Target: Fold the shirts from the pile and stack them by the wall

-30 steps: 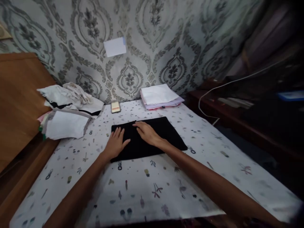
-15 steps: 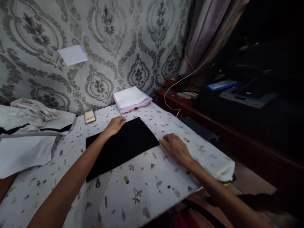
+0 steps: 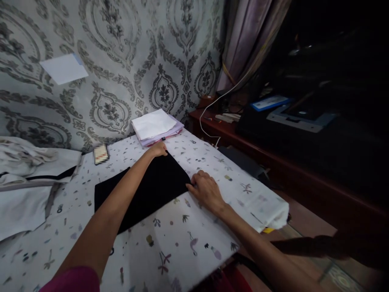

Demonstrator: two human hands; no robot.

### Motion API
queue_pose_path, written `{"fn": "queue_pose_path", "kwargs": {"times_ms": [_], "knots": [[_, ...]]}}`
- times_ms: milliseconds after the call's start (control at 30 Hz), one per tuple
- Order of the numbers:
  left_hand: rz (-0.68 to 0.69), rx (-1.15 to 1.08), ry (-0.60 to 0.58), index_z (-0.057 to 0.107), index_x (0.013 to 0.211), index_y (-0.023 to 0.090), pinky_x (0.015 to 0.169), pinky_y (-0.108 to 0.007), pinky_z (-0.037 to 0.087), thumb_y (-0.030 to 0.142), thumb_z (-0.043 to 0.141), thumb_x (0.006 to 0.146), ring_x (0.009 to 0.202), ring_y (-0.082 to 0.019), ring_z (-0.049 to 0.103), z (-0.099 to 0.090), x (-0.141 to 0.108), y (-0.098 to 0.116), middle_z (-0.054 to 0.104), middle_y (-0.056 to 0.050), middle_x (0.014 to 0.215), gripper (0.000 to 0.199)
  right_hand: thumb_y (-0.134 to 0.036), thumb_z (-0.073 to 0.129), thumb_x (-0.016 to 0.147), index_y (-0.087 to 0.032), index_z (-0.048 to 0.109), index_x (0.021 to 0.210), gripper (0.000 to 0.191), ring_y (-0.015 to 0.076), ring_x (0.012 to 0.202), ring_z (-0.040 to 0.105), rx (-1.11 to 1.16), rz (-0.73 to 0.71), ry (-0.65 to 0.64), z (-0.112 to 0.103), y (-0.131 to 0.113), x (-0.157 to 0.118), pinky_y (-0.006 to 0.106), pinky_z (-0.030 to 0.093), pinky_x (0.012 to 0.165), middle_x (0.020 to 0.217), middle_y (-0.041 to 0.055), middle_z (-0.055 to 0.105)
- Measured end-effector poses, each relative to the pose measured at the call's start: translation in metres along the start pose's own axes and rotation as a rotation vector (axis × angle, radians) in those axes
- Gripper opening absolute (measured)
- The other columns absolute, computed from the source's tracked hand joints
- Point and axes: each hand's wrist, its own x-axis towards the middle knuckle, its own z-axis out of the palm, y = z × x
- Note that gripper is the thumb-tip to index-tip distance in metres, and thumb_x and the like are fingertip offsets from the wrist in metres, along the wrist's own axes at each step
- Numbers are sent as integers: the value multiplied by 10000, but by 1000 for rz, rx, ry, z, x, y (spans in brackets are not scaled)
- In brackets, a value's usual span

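Note:
A flat black cloth lies spread on the patterned white table cover. My left hand is closed on its far right corner, with the thumb and fingers pinched together. At the near right corner, my right hand has its fingers curled around the edge, and the cloth bends up slightly there. My left forearm crosses over the cloth and hides part of its left side.
A stack of folded white and lilac fabric sits at the back by the wall. Light garments lie at the left, near a small blurred card. Right of the table, a white cable hangs over a dark red cabinet.
My left hand has slid right along the far edge to the corner. My right hand has closed onto the near right corner. The camera view has turned slightly right.

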Motion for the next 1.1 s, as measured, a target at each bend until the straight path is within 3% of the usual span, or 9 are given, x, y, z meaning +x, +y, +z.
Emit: {"fn": "queue_pose_path", "kwargs": {"times_ms": [133, 233, 367, 467, 533, 667, 800, 900, 1100], "knots": [[-6, -61, -4, 592, 590, 181, 620, -252, 403, 37, 745, 503, 636, -166, 549, -13, -7, 6, 530, 43, 568, 228, -243, 618, 768, -226, 492, 673, 159, 171, 673, 547, 274, 112, -16, -4, -9, 2, 300, 410, 644, 686, -11, 565], [0, -129, 8, 623, 679, 180, 579, -233, 378, 75, 737, 571, 568, -131, 518, -40, -28, 6, 515, 55, 561, 189, -277, 586, 765, -234, 453, 682, 162, 135, 563, 481, 540, 108, 20, -11, -27, 0, 268, 375, 560, 596, -51, 516], [-31, -216, 18, 624, 812, 183, 474, -209, 312, 147, 701, 693, 398, -86, 431, -91, -78, -10, 486, 66, 481, 146, -298, 581, 776, -234, 478, 735, 129, 129, 566, 485, 675, -44, 96, -18, -69, -7, 254, 379, 549, 607, -51, 523], [-86, -410, 24, 589, 864, 189, 453, -190, 344, 185, 690, 711, 435, -118, 562, -119, -123, -36, 613, 16, 554, 183, -248, 567, 797, -232, 506, 784, 64, 128, 590, 508, 683, -212, 90, -13, -108, -15, 243, 383, 550, 643, -45, 537], [-118, -591, 52, 570, 853, 189, 482, -188, 420, 179, 706, 676, 530, -142, 650, -127, -153, -59, 671, -2, 635, 224, -187, 551, 807, -234, 514, 805, 60, 128, 613, 520, 638, -337, 59, -1, -134, -21, 238, 388, 562, 682, -39, 554], [-211, -873, 149, 565, 814, 176, 552, -212, 519, 144, 735, 621, 564, -119, 654, -123, -204, -106, 654, 22, 637, 259, -84, 542, 812, -230, 524, 855, 153, 143, 702, 557, 419, -592, 13, 36, -176, -36, 253, 415, 633, 798, -10, 612], [-271, -994, 217, 579, 819, 163, 544, -222, 526, 240, 778, 654, 545, -106, 637, -105, -234, -136, 638, 12, 667, 270, -56, 551, 827, -224, 528, 869, 174, 171, 786, 577, 184, -742, -31, 67, -195, -46, 272, 426, 678, 846, 17, 637], [-264, -1030, 287, 561, 809, 168, 535, -220, 517, 323, 824, 646, 527, -90, 613, -93, -238, -143, 622, 26, 682, 346, -55, 556, 835, -222, 533, 871, 172, 176, 790, 576, 108, -776, -31, 72, -198, -48, 279, 424, 680, 847, 20, 635], [-257, -1049, 462, 538, 805, 179, 476, -166, 440, 196, 808, 648, 470, -55, 520, -94, -232, -144, 546, 75, 583, 313, -61, 530, 853, -212, 546, 881, 154, 179, 785, 564, 116, -817, 36, 60, -213, -49, 288, 412, 676, 836, 24, 613]]}}
